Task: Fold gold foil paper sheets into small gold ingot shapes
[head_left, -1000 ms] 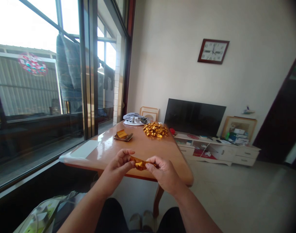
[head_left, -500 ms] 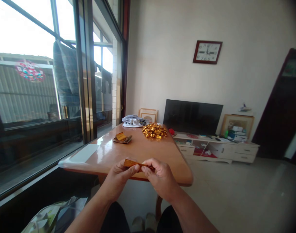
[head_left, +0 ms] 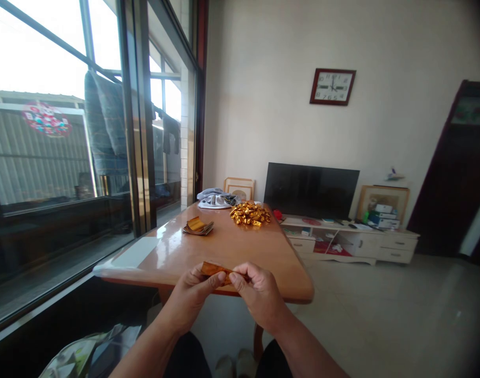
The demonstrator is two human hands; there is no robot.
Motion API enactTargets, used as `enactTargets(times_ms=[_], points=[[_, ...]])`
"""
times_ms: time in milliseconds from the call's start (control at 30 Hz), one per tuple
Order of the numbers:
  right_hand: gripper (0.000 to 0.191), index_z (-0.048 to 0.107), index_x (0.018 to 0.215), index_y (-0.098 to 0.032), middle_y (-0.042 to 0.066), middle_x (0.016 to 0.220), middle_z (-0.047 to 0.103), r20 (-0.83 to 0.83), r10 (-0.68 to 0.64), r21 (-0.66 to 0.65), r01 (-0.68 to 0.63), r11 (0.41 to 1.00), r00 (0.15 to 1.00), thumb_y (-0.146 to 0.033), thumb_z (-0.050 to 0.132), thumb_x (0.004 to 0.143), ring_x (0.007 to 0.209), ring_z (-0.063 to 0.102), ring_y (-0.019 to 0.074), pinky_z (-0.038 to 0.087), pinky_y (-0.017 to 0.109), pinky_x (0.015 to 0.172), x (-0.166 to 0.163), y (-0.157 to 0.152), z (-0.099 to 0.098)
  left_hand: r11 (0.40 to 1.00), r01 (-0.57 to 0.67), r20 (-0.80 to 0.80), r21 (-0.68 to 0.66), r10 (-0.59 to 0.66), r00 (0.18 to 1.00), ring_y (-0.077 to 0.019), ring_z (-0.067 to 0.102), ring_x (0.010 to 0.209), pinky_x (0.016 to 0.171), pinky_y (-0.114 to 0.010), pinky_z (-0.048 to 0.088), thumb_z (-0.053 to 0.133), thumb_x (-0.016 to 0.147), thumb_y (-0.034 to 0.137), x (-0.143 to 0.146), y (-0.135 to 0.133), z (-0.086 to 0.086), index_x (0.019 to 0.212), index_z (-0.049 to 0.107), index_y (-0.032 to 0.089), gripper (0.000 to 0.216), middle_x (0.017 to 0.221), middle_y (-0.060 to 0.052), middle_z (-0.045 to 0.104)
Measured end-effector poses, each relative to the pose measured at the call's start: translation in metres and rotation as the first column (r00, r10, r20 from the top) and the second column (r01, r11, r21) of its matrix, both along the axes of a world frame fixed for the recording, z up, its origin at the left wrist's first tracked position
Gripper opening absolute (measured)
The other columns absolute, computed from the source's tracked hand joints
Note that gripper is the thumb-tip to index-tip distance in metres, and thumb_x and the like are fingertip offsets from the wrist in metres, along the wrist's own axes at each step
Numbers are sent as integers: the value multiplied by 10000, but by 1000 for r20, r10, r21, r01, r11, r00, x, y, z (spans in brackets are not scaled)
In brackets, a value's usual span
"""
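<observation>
A folded strip of golden foil paper [head_left: 213, 269] is pinched between my two hands, just over the near edge of the table. My left hand [head_left: 196, 293] is closed on its left part, thumb on top. My right hand [head_left: 259, 291] grips the other end, fingers curled over it, so that end is mostly hidden. Both thumbs nearly meet at the strip's middle. Farther off on the table lies a small stack of golden paper sheets [head_left: 198, 226]. Beyond it to the right is a heap of shiny folded gold foil pieces [head_left: 251, 214].
The wooden table [head_left: 240, 249] has a rounded right corner. Folded cloth [head_left: 218, 198] lies at its far end. A large window [head_left: 59, 157] runs along the left. A television [head_left: 311, 190] stands on a white cabinet [head_left: 385, 244]. Bags [head_left: 90, 352] sit low at the left.
The golden strip has turned slightly in my hands, and its right end shows less beside my right fingers. Both hands stay closed on it. The view has shifted a little.
</observation>
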State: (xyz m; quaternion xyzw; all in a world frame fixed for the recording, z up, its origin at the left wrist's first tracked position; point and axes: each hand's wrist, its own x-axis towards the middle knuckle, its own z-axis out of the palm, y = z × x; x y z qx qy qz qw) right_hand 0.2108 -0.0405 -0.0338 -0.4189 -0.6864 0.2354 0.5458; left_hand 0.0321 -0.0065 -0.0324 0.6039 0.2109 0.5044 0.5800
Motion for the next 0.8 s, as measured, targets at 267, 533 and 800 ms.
enactTargets(times_ms=[267,533,800], points=[[232,661,824,-187,-5,716,619,39,-51,61,48,997,998,-369,574,939,672,541,138,421,235,625,-4,1,-1,1000,-12,11,-16,13,1000,-210,652,863,844,-324,491,756,826,306,-1,2,-4,916,765,173,160,902,-62,752],[220,664,825,-186,3,734,633,69,-38,84,33,996,997,-338,564,949,691,564,143,426,243,647,-8,6,-8,999,-10,33,-49,12,999,-197,659,837,834,-323,497,750,831,290,-5,7,-13,898,721,158,150,877,-58,746],[226,677,841,-195,11,746,646,90,-27,79,20,997,996,-365,572,948,697,574,154,430,250,646,-5,8,-16,990,-71,73,-118,80,994,-178,670,742,748,-288,515,784,795,325,-3,8,-20,885,699,162,204,784,-42,736]])
